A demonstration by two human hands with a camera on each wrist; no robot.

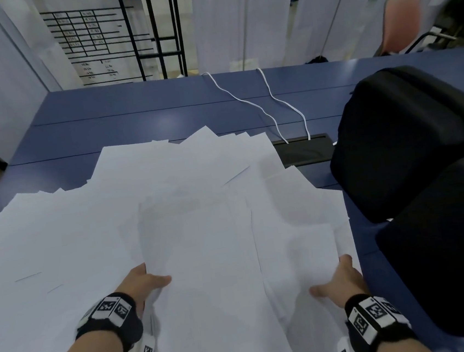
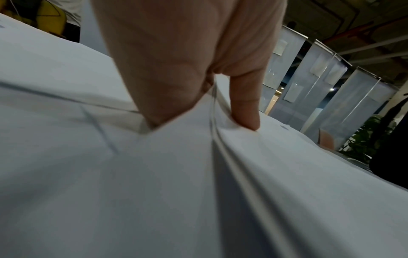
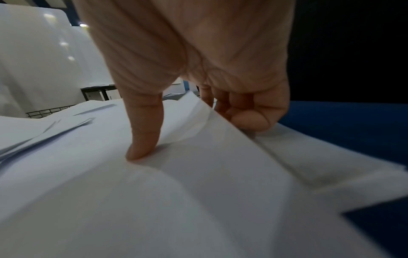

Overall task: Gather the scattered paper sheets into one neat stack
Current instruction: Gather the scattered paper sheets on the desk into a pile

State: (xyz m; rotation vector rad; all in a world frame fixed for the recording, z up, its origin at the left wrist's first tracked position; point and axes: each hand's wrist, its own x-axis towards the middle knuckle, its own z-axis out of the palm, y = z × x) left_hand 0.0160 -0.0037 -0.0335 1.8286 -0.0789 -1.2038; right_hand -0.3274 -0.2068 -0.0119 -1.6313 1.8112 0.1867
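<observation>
left hand (image 1: 144,282): nearest me on the left, i see it gripping the left edge of a bundle of paper sheets (image 1: 205,264); in the left wrist view the thumb (image 2: 245,104) presses on top and the other fingers are tucked under the layered edges, out of sight.
right hand (image 1: 339,279): nearest me on the right, grasping the right edge of the same bundle; in the right wrist view its thumb (image 3: 143,131) lies flat on the top sheet and the curled fingers (image 3: 249,111) hook under the edge.
wrist bands (image 1: 108,315): black fabric straps on both wrists, carrying white blocks printed with black square markers.
paper sheets: plain white, thin, smooth and rectangular; the held bundle sits in the middle front of the tabletop (image 1: 132,114), slightly bowed, its edges not lined up. more sheets spread loosely to the left and behind it, overlapping at skewed angles with corners fanning out.
tabletop: flat, matte blue, with thin seams running across it.
black bags (image 1: 410,142): two soft, rounded, dark fabric shapes on the right, just beside the sheets.
cable slot (image 1: 302,148): a dark rectangular opening behind the sheets, with two thin white cables (image 1: 249,102) snaking into it from the far edge.
far background: pale panels and a black metal frame (image 1: 158,31).
</observation>
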